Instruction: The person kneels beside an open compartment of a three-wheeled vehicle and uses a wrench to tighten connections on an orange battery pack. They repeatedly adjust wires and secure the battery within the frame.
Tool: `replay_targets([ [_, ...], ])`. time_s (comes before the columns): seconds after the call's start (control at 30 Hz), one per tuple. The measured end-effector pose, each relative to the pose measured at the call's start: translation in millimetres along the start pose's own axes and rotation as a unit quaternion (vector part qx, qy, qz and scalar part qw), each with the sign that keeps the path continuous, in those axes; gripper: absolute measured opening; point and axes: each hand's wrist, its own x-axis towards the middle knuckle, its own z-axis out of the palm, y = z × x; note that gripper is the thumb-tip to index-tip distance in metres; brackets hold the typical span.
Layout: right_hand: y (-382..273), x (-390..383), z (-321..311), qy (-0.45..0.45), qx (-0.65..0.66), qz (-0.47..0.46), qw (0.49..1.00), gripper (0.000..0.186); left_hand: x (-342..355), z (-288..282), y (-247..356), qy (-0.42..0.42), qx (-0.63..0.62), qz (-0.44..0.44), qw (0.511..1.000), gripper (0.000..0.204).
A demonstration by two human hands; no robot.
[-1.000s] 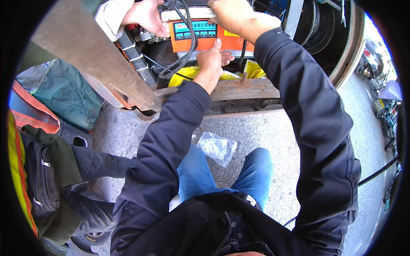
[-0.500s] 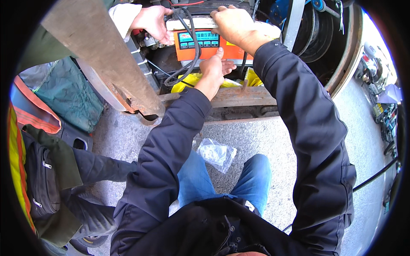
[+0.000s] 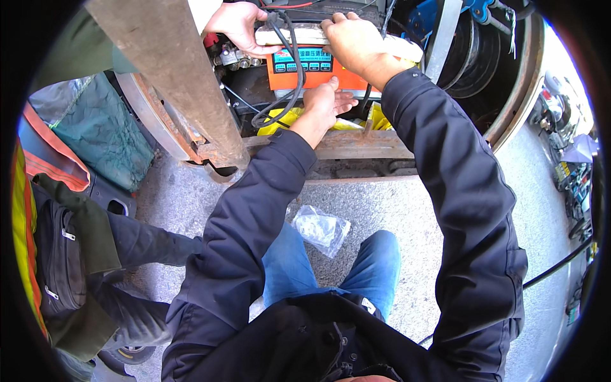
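An orange pressure washer (image 3: 352, 80) with a dark label panel sits inside a rusty metal frame. Along its top runs a cream-coloured strip (image 3: 293, 35). My right hand (image 3: 354, 42) is closed over this strip, fingers on its upper edge. Below, my left hand (image 3: 326, 104) lies against the washer's lower front, palm up, fingers apart and thumb raised. A black cable (image 3: 296, 70) loops down across the washer's left part. From the left, a co-worker's hand (image 3: 238, 27) holds the strip's left end. What lies behind the washer is hidden.
A rusty metal post (image 3: 184, 83) stands at left, and the frame's lower rail (image 3: 344, 145) crosses before me. Yellow plastic (image 3: 280, 121) lies beneath the washer. A hose reel (image 3: 474, 57) is at right. A clear plastic bag (image 3: 322, 230) lies on the ground between my legs.
The co-worker's fingers have closed in on the strip's left end; before, that hand was more open beside it. The view has shifted slightly. My own hands keep about the same hold.
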Motion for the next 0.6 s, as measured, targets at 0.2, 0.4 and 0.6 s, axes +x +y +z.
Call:
replay_targets([
  [0.2,0,-5,1,-0.008,0.009,0.007,1.0,0.045,-124,-17,-9,-0.123,0.33,0.379,0.856,0.034],
  [0.4,-7,-5,4,0.016,0.005,0.011,1.0,0.044,-246,-118,33,-0.007,0.258,0.759,0.598,0.027],
  [0.6,5,4,8,0.035,0.002,0.034,0.999,0.042,-166,-198,106,0.078,0.257,0.435,0.859,0.037],
])
